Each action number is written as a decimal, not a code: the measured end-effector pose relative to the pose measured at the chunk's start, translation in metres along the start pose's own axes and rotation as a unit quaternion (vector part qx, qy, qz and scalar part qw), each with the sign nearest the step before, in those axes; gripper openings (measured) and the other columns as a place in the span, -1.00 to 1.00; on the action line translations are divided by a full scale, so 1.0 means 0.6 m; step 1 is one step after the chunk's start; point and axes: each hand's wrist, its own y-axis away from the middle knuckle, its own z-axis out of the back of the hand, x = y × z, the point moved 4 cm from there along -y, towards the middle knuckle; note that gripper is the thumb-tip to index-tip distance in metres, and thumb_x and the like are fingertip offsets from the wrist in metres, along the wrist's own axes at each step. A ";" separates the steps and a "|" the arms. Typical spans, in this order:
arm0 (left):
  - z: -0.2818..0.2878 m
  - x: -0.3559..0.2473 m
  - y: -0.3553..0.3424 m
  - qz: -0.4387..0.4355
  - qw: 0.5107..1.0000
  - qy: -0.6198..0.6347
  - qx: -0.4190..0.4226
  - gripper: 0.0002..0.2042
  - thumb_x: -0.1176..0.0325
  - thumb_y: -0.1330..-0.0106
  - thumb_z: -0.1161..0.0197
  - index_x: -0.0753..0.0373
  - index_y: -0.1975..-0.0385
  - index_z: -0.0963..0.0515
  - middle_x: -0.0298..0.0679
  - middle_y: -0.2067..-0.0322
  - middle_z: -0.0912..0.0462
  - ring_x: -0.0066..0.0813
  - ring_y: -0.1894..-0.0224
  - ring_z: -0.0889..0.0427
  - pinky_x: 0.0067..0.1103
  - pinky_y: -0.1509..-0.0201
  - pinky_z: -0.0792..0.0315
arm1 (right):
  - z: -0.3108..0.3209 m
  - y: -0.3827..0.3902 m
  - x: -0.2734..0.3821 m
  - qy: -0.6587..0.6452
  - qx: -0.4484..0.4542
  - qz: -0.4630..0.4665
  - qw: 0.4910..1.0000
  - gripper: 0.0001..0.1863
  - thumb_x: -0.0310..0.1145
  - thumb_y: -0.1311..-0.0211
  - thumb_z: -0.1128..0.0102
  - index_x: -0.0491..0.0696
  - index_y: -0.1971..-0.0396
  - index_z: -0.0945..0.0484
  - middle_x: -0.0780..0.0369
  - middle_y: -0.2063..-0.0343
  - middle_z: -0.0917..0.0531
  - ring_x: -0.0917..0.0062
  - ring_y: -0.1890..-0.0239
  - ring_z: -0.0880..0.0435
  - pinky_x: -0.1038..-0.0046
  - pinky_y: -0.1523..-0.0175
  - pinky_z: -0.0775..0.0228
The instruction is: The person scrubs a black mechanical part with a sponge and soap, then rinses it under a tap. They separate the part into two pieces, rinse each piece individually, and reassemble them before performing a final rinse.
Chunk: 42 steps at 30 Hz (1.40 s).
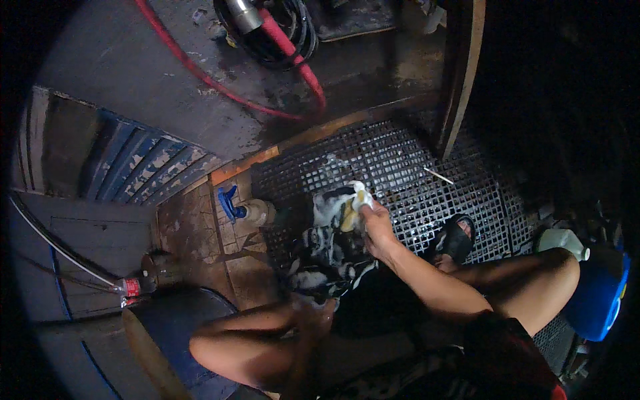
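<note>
My right hand (377,230) is closed around a yellowish sponge (348,219) covered in white foam, at the middle of the view. It is just above a dark, soapy object (320,243) lying between my legs, whose shape is hard to make out in the suds. Low on the left, my left hand (320,312) is in shadow beside the near end of that object. Its fingers are mostly hidden, so whether they grip anything does not show. A spray bottle (259,212) with a blue trigger head lies left of the foam.
A black grid mat (407,167) covers the floor, with a thin white stick (439,175) on it. Right of my knee are a whitish jug (561,242) and a blue jug (600,293). On the left are a dark drum (177,327) and a red-labelled bottle (130,288). A red hose (200,73) curves behind.
</note>
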 end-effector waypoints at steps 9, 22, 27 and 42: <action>0.008 -0.015 -0.017 -0.054 0.973 0.222 -0.019 -0.35 0.16 -0.01 -0.46 0.60 0.07 -0.39 0.24 0.16 -0.48 0.17 0.12 -0.48 -0.23 -0.06 -0.38 | 0.004 0.006 0.007 0.139 -0.049 0.072 0.986 -0.80 -0.50 -0.21 -0.07 -0.25 0.21 -0.56 0.18 0.40 -0.67 0.37 0.44 -0.63 0.37 0.29 -0.45; 0.011 -0.038 -0.029 -0.096 0.979 0.178 0.002 -0.14 0.32 -0.01 -0.45 0.48 -0.26 -0.05 0.18 -0.13 -0.32 0.04 -0.15 -0.39 -0.22 -0.26 -0.25 | -0.025 0.083 0.009 0.599 0.138 0.306 0.727 -0.87 -0.60 -0.02 -0.15 -0.19 0.38 -0.48 -0.07 0.48 -0.56 -0.03 0.33 -0.57 0.12 0.26 -0.42; 0.046 -0.064 -0.041 -0.025 0.948 0.318 -0.009 -0.04 0.33 0.09 -0.48 0.48 -0.28 0.02 0.17 -0.10 -0.36 0.01 -0.19 -0.35 -0.27 -0.30 -0.20 | -0.042 0.086 0.043 0.620 0.135 0.266 0.726 -0.80 -0.56 -0.03 -0.18 -0.19 0.28 -0.54 -0.09 0.39 -0.60 -0.02 0.30 -0.59 0.16 0.27 -0.45; 0.162 -0.237 -0.147 -0.286 0.939 0.179 0.059 -0.31 0.46 0.05 -0.41 0.34 -0.10 -0.16 0.11 0.09 -0.49 0.16 0.05 -0.51 -0.19 0.03 -0.44 | -0.024 0.044 0.221 0.564 0.209 0.124 0.789 -0.65 -0.45 -0.25 0.01 -0.18 0.00 -0.55 0.16 0.10 -0.67 0.51 0.01 -0.59 0.49 -0.16 -0.32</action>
